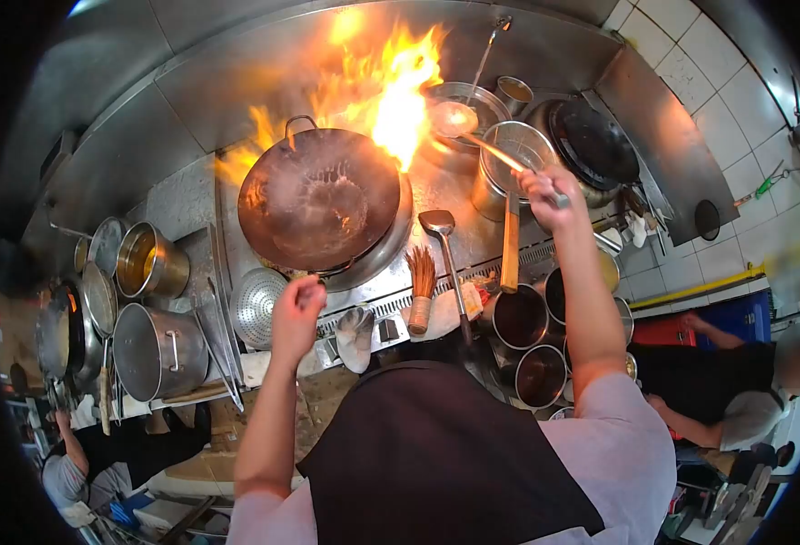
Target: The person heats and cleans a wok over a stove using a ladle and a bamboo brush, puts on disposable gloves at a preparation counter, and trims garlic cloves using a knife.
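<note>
My right hand (547, 194) is wrapped round the handle of a ladle (454, 118), whose bowl is over a pot under a thin stream from a tap (484, 56). Near the front rim of a large dark wok (318, 200) is my left hand (300, 298), fingers curled; whether it holds anything is hidden. Steam hangs in the tilted wok, and tall flames (400, 100) rise behind it and at its right. A metal spatula (445, 250) and a bamboo brush (421, 291) lie on the stove between my arms.
A perforated skimmer (259, 306) and a deep pot (159, 350) stand left. At the right are a strainer (520, 150), a black pan (592, 141) and several metal containers (520, 316). One person (722, 381) is at the far right, another (118, 454) at the lower left.
</note>
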{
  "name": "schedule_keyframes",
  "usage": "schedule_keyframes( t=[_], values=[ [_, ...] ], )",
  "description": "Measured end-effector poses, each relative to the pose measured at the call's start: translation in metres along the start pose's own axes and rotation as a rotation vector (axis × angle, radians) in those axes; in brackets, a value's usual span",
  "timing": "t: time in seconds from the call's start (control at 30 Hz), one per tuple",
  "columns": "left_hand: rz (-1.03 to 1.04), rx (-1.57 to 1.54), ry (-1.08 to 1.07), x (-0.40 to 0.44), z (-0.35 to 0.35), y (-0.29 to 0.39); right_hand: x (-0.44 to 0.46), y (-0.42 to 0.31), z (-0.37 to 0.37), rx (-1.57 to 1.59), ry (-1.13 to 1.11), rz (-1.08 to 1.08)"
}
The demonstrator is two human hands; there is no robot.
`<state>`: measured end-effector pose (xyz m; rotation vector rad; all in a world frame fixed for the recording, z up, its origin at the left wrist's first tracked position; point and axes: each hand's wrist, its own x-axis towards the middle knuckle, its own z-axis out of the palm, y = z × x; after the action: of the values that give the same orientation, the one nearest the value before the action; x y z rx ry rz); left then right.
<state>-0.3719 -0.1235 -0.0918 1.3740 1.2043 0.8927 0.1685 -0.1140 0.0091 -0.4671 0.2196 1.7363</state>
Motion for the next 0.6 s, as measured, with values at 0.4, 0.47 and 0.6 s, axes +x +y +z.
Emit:
schedule_keyframes(
  t=[0.4, 0.47, 0.6],
  values=[
    [-0.454, -0.161, -0.098, 0.259, 0.084, -0.073, -0.134, 0.128, 0.030, -0.199, -0.199, 0.194],
    [-0.489, -0.152, 0.173, 0.265, 0.094, -0.073, -0.124, 0.126, 0.018, -0.372, -0.264, 0.155],
    [-0.086, 0.473, 0.171, 0.278, 0.073, -0.120, -0.078, 0.107, 0.017, -0.784, -0.128, -0.166]
  ],
)
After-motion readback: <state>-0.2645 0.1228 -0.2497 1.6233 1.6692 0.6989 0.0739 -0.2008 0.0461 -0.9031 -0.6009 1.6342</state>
